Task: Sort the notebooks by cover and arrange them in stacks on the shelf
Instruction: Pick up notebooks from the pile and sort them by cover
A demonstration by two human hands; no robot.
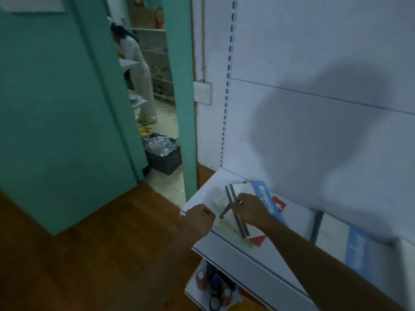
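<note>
At the left end of the white shelf (208,187), a stack of notebooks (243,198) lies flat: a white cover with grey stripes on top, blue and red covers showing beneath. Resting on this stack, the right hand (251,209) has its fingers curled on the top cover. Just left, the left hand (198,217) is curled like a fist by the shelf's front edge; whether it grips anything cannot be told. Further right lies another notebook (350,245), white with a blue band. Beyond, a green door (56,108) stands open.
</note>
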